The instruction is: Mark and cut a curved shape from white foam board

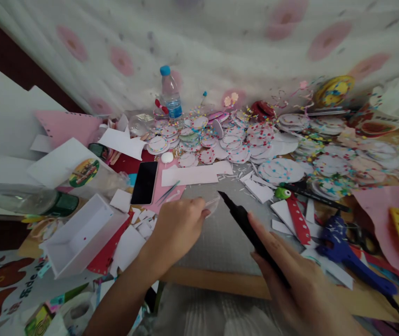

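Observation:
Over the grey cutting mat [227, 247], my left hand [180, 224] is closed, pinching a small, thin, see-through whitish piece [213, 205] between thumb and fingers. My right hand [300, 275] grips a black utility knife [246, 226], its tip pointing up and left, close to that piece but apart from it. Beyond my left hand lie a long white paper strip [189, 175], grey tweezers [168, 192] and a black-screened phone [144, 183]. Cut white scraps [258, 189] lie on the mat past the knife.
Stacks of dotted white paper discs [232, 140] fill the back, beside a water bottle [172, 95]. At right lie a blue glue gun [351, 259] and a red strip with a green head [297, 219]. A white open box [80, 233] and a lying bottle [35, 199] crowd the left.

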{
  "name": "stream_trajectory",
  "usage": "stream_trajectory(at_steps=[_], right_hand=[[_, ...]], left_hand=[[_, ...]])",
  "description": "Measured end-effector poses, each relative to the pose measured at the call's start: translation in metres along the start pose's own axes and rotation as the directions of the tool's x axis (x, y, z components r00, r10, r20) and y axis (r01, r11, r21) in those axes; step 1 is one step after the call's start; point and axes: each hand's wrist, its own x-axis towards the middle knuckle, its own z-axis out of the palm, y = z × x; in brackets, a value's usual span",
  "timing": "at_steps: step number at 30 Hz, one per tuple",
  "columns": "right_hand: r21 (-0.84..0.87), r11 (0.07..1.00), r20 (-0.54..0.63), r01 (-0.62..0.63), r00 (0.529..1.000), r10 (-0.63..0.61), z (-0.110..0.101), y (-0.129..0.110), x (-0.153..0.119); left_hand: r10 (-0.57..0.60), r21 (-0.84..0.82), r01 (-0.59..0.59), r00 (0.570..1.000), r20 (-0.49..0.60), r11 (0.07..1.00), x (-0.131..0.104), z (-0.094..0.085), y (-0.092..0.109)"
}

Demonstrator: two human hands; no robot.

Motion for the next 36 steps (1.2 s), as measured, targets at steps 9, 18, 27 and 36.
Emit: stream_trajectory(at_steps=[9,18,27,36], right_hand=[[-0.097,0.995,0.064,-0.006,0.998,0.012,-0.006,-0.010,0.001],[-0.272,0.961,0.043,0.049,0.998,-0.039,-0.006,-0.011,0.005],[-0.357,0.932,0.057,0.067,0.997,-0.050,-0.002,-0.008,0.008],[-0.473,0.878,0.064,0.075,0.997,-0.051,0.005,-0.004,0.001]], left_hand=[[0.034,0.008,-0.034,0.999,-0.032,0.999,0.000,0.000,0.004],[0.109,0.024,-0.108,0.993,-0.040,0.994,0.000,0.000,0.007],[0.147,0.028,-0.146,0.988,-0.056,0.989,0.002,-0.001,0.009],[0.141,0.002,-0.141,0.988,-0.057,0.990,0.006,-0.001,0.007]])
